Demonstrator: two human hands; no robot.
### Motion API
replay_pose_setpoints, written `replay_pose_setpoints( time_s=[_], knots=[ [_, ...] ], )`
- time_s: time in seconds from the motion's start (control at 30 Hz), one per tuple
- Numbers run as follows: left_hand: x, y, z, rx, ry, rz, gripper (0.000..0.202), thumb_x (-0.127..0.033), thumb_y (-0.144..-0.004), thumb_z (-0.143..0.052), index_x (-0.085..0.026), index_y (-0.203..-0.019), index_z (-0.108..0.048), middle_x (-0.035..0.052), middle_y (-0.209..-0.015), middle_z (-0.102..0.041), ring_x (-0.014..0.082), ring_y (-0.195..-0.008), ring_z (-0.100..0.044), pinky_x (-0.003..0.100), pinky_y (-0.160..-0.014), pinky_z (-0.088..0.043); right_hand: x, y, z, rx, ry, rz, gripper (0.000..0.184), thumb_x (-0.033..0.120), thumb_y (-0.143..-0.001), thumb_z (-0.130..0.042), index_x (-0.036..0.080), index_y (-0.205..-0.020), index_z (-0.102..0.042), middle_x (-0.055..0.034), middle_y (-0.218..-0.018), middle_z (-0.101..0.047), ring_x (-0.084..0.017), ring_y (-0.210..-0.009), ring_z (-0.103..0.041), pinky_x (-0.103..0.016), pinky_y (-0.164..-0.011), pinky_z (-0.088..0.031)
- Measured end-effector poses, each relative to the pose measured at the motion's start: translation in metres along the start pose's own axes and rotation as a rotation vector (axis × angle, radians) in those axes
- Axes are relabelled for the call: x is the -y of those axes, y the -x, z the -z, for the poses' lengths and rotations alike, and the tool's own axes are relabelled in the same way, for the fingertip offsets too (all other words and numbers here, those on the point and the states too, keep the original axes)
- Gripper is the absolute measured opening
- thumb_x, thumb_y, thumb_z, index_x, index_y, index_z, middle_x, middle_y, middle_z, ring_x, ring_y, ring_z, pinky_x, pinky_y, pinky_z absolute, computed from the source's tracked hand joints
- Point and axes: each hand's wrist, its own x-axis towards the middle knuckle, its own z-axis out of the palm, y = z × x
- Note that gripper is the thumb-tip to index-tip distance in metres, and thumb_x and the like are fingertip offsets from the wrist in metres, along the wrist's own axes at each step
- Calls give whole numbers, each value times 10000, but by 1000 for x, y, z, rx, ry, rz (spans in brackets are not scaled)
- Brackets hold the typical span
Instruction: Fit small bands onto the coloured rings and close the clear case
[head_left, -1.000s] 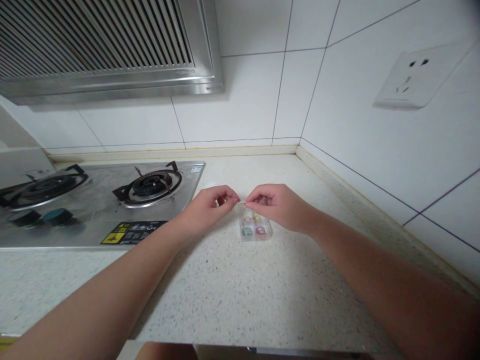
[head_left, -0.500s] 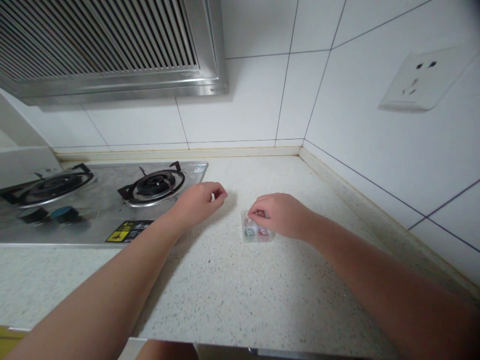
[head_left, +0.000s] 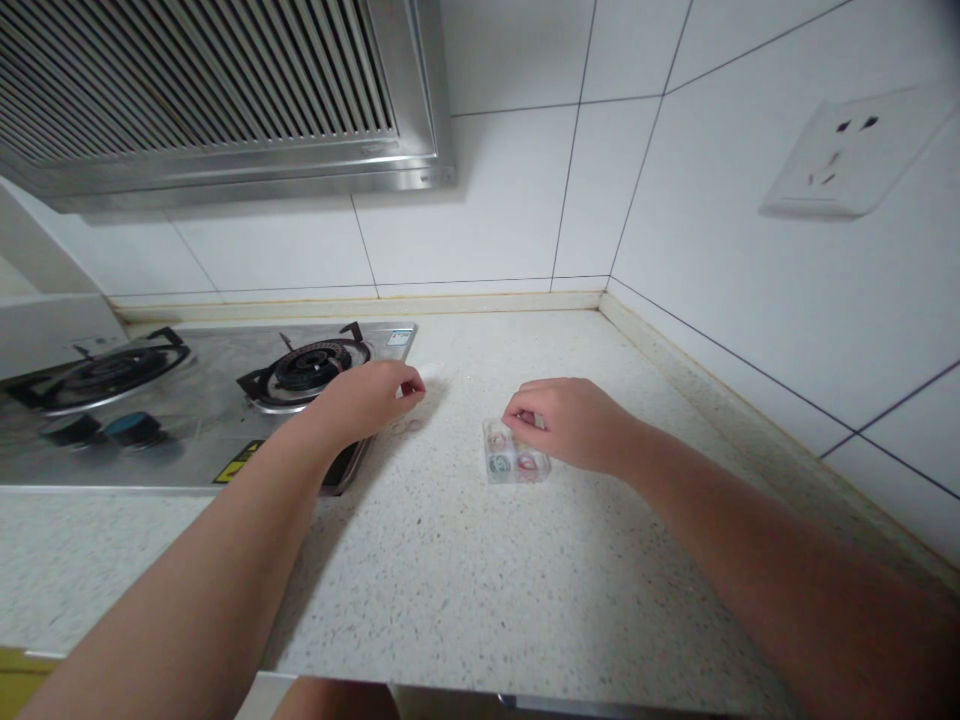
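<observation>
Both pinched closed, contents unclear; left hand (head_left: 371, 398) near hob (head_left: 184, 448); right hand (head_left: 576, 425) over box (head_left: 514, 476)

A hob (head_left: 214, 400) and range hood (head_left: 225, 90) show a kitchen.

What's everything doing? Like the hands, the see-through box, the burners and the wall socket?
Clear box: flat on the counter, coloured things inside; can't tell about a lid.
Left hand: fingers curled; can't tell if holding anything.
Right hand: fingers curled, at the box; grip unclear.
Right burner: no flame showing.
Left burner: no flame showing.
Wall socket: nothing plugged in.
</observation>
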Motion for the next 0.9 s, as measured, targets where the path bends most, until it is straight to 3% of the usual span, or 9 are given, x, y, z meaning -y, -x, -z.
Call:
replay_pose_setpoints(
  time_s=[0.27, 0.9],
  knots=[
    [20, 5, 6, 156, -51, 43, 228, -304, -856, -570, -232, -1004, -728, 58, -988, -700, 227, -872, -624, 310, -771, -418, -8, 0, -2, -2, 27, -19, 172, 265, -896, -551, 196, -853, -703, -15, -864, -682, -145, -777, -597, -281, -673, -351],
    [28, 3, -1, 243, -32, 72, 196, -297, -803, -604, -215, -924, -735, 66, -918, -711, 222, -823, -632, 307, -749, -421, -8, 1, 0, -24, 33, -15, 163, 252, -897, -541, 192, -850, -686, -1, -857, -670, -143, -785, -592, -281, -693, -358]
  ],
)
